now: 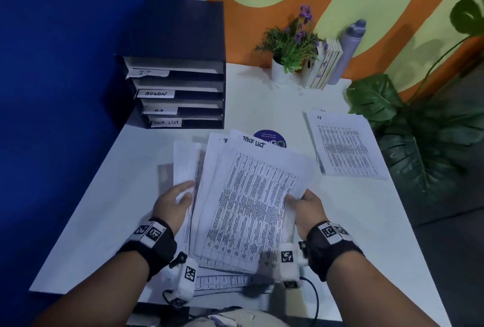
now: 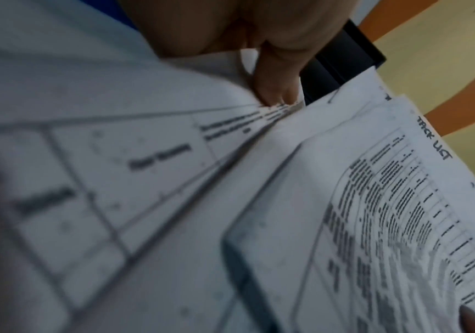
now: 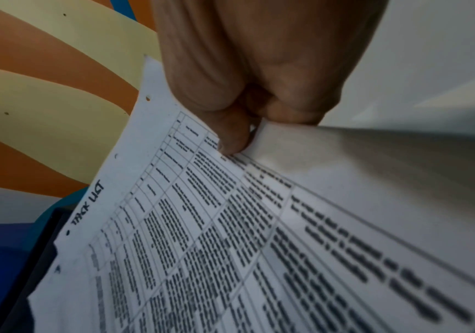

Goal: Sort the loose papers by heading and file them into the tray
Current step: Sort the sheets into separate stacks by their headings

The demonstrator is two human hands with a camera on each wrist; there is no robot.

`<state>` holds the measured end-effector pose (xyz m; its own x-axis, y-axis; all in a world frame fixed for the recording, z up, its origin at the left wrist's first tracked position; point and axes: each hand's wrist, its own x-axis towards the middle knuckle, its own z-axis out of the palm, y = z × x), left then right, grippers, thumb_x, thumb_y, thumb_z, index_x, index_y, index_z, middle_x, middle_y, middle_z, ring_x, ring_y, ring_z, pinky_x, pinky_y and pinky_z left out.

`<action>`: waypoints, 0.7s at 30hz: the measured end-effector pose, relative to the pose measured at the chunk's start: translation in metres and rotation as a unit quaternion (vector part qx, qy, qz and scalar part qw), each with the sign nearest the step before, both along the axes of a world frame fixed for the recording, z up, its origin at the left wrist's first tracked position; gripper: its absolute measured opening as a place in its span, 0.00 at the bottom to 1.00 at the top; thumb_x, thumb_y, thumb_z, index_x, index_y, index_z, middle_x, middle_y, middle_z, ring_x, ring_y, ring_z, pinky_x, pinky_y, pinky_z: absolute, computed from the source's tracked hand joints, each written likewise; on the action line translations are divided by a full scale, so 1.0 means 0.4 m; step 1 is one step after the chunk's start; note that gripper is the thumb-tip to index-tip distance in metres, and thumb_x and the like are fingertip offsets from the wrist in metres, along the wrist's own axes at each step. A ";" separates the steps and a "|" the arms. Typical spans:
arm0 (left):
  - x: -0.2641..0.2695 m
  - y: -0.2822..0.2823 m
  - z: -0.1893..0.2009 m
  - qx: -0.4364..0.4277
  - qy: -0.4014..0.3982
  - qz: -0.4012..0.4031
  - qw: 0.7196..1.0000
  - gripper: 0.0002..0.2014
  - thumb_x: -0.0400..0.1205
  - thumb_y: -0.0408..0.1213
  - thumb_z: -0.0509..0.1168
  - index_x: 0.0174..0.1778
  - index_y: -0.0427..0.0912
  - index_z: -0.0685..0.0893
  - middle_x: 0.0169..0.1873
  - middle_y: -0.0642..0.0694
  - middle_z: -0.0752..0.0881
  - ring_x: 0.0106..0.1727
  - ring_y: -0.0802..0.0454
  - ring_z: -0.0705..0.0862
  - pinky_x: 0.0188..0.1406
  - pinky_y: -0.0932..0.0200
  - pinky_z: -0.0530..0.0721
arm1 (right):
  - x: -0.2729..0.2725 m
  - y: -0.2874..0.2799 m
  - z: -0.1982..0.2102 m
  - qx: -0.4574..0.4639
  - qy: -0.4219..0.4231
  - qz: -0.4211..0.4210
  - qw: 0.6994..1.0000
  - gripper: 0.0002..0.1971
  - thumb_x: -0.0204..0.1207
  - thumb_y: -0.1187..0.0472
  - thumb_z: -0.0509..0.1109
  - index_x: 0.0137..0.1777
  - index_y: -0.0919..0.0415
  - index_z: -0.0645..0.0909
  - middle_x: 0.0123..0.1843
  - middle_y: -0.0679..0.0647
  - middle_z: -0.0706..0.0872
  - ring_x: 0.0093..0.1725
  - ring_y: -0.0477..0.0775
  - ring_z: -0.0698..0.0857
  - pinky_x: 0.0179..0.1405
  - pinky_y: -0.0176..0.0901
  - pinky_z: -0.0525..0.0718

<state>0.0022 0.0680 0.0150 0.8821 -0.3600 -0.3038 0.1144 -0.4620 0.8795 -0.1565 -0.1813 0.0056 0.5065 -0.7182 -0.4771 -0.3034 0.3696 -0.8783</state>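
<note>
A fanned bundle of printed sheets (image 1: 248, 195) is held above the white table's near edge; the top sheet (image 3: 201, 225) is headed "TACK LIST". My left hand (image 1: 178, 201) grips the bundle's left side, thumb on top (image 2: 273, 90). My right hand (image 1: 301, 203) pinches the right edge of the top sheets, thumb pressed on the print (image 3: 230, 139). The dark filing tray (image 1: 178, 90) stands at the back left, with slots labelled IT, ADMIN, H.R and TACK LIST. A separate stack of papers (image 1: 343, 143) lies flat on the right of the table.
A potted purple-flowered plant (image 1: 290, 48), several upright books (image 1: 324, 64) and a grey bottle (image 1: 351, 46) stand at the back by the wall. A large leafy plant (image 1: 419, 130) crowds the table's right edge. A blue round sticker (image 1: 269, 138) shows behind the bundle.
</note>
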 end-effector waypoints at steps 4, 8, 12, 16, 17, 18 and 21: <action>-0.021 -0.019 0.005 -0.011 0.062 0.009 0.998 0.20 0.82 0.47 0.68 0.67 0.44 0.82 0.61 0.53 0.80 0.66 0.54 0.76 0.70 0.57 0.71 | -0.004 0.010 -0.017 -0.001 0.006 0.026 1.000 0.09 0.79 0.76 0.67 0.47 0.63 0.84 0.43 0.58 0.89 0.43 0.58 0.87 0.46 0.47 0.85; -0.018 -0.020 -0.005 0.052 0.046 0.038 0.997 0.12 0.79 0.44 0.72 0.55 0.43 0.84 0.57 0.46 0.84 0.59 0.47 0.81 0.63 0.57 0.75 | -0.011 0.002 -0.020 -0.026 0.011 0.039 0.999 0.14 0.79 0.77 0.66 0.51 0.58 0.86 0.46 0.55 0.91 0.42 0.54 0.89 0.46 0.46 0.87; -0.008 -0.016 -0.007 0.064 0.055 0.064 0.994 0.17 0.74 0.46 0.77 0.51 0.42 0.82 0.51 0.43 0.84 0.54 0.45 0.82 0.59 0.58 0.76 | -0.024 -0.019 -0.018 -0.056 0.031 0.041 0.997 0.18 0.79 0.78 0.64 0.45 0.53 0.86 0.44 0.52 0.90 0.42 0.54 0.87 0.48 0.44 0.86; -0.005 -0.019 -0.012 0.082 0.048 0.060 0.994 0.16 0.71 0.46 0.79 0.46 0.44 0.82 0.48 0.43 0.83 0.54 0.42 0.83 0.57 0.57 0.77 | -0.028 -0.021 -0.027 -0.057 0.037 0.084 0.994 0.14 0.80 0.74 0.65 0.52 0.56 0.87 0.49 0.54 0.91 0.47 0.55 0.89 0.51 0.47 0.85; -0.008 -0.022 -0.011 0.083 0.045 0.057 0.994 0.16 0.72 0.46 0.79 0.45 0.43 0.82 0.48 0.43 0.83 0.53 0.42 0.83 0.56 0.57 0.77 | -0.025 -0.020 -0.032 -0.044 0.037 0.099 0.993 0.13 0.80 0.73 0.66 0.56 0.57 0.86 0.52 0.54 0.92 0.50 0.56 0.89 0.54 0.49 0.86; -0.012 -0.026 -0.010 0.081 0.046 0.055 0.994 0.16 0.72 0.46 0.78 0.45 0.43 0.81 0.48 0.44 0.82 0.53 0.42 0.83 0.55 0.58 0.76 | -0.022 -0.017 -0.036 -0.037 0.041 0.109 0.992 0.12 0.80 0.71 0.67 0.57 0.59 0.86 0.53 0.55 0.91 0.52 0.58 0.90 0.57 0.52 0.86; -0.028 -0.035 -0.003 0.071 0.040 0.059 0.995 0.14 0.77 0.47 0.74 0.49 0.42 0.82 0.52 0.44 0.83 0.57 0.43 0.82 0.57 0.59 0.74 | -0.016 -0.027 -0.054 -0.070 0.057 0.092 0.992 0.09 0.73 0.64 0.72 0.52 0.64 0.82 0.49 0.60 0.90 0.51 0.65 0.88 0.54 0.53 0.84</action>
<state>-0.0090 0.0538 0.0138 0.8870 -0.2033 -0.4145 0.2420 -0.5599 0.7924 -0.1629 -0.1919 -0.0159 0.5833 -0.6818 -0.4414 -0.4548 0.1761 -0.8730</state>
